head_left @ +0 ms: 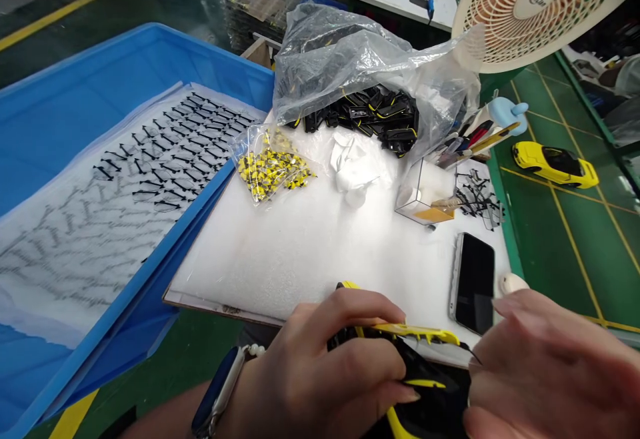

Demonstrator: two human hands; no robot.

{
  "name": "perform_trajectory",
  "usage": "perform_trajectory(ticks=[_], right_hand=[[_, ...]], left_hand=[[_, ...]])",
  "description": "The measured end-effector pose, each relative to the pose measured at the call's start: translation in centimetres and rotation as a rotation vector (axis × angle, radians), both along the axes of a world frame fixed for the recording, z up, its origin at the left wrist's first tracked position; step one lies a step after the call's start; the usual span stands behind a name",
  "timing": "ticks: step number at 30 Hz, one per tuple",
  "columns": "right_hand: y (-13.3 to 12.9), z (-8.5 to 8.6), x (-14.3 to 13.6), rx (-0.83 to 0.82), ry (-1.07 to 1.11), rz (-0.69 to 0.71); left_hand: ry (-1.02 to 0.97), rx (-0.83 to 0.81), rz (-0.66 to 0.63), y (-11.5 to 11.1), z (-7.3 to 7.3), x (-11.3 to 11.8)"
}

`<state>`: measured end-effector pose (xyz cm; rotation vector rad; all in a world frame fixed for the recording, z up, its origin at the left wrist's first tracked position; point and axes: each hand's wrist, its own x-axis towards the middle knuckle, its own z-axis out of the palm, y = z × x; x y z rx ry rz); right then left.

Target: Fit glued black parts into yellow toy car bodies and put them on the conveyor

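My left hand (345, 365), with a watch and a white bead bracelet at the wrist, is wrapped round a black and yellow plastic part (425, 379) at the bottom of the view. Its thumb and fingers press on the part's near side and top. At the lower right is my right hand (555, 365), close to the right end of the part. A thin dark strand runs between the part and this hand. The right fingertips are partly blurred and cut off, so what they hold cannot be made out.
A blue bin (145, 279) with rows of small black parts stands left. On the white board (280, 245) lie a bag of yellow pieces (273, 165), black parts (370, 115) in plastic, a clear box and a phone (475, 282). A fan (540, 5) and yellow toy car (555, 164) are right.
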<state>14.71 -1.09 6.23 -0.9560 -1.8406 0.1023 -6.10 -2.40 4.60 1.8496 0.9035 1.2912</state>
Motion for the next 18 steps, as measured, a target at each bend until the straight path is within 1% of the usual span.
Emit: perform_trajectory(ticks=[2, 3, 5, 8, 12, 16, 18], right_hand=[[0.17, -0.51, -0.09, -0.045, 0.127, 0.044], [0.19, -0.67, -0.09, -0.088, 0.139, 0.095], [0.1, -0.81, -0.02, -0.174, 0.072, 0.18], [-0.2, -0.78, 0.07, -0.216, 0.054, 0.187], [-0.48, -0.68, -0.05, -0.224, 0.08, 0.251], [-0.76, -0.6, -0.24, -0.258, 0.101, 0.212], [-0.75, -0.58, -0.35, -0.275, 0.096, 0.218]], left_hand=[[0.016, 0.001, 0.002, 0.02, 0.09, 0.0], [0.02, 0.003, 0.003, 0.03, 0.13, 0.0], [0.026, 0.005, 0.003, 0.03, 0.16, 0.0], [0.028, 0.0, -0.007, -0.02, 0.02, 0.02], [0.039, -0.001, -0.001, -0.06, -0.17, 0.13], [0.014, -0.017, -0.005, -0.06, -0.05, 0.21], [0.009, -0.022, -0.004, -0.07, 0.03, 0.2]])
